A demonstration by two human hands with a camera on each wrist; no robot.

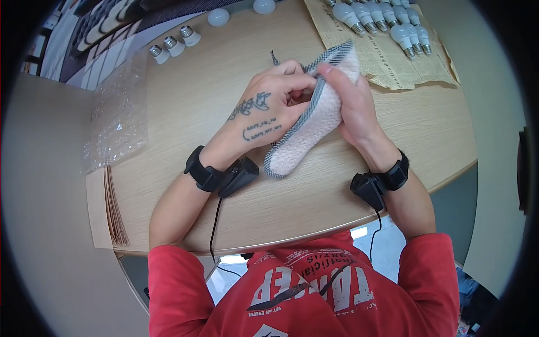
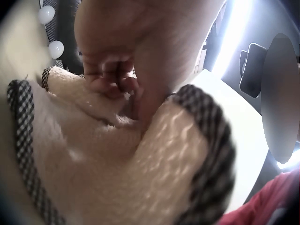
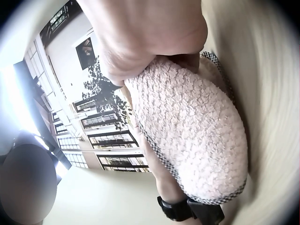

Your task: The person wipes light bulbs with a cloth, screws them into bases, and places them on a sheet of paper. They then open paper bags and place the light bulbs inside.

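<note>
A pale pink, fleecy cloth (image 1: 300, 149) with black-and-white checked edging is folded over between both hands, above the table. My left hand (image 1: 269, 101) grips it from the left with curled fingers; their tips are tucked into the fold. In the left wrist view the cloth (image 2: 84, 140) spreads open around those fingers, and I cannot tell whether anything else sits between them. My right hand (image 1: 359, 109) holds the cloth's upper right part, thumb along the checked edge and fingers behind. The rounded, nubbly outer side of the cloth (image 3: 187, 136) fills the right wrist view.
Several light bulbs (image 1: 401, 36) lie on printed brown paper (image 1: 393, 78) at the back right. Three bulbs (image 1: 174, 46) stand base up at the back left, near a round white bulb (image 1: 219, 17). Bubble wrap (image 1: 118, 112) and folded brown paper (image 1: 112, 208) line the left edge.
</note>
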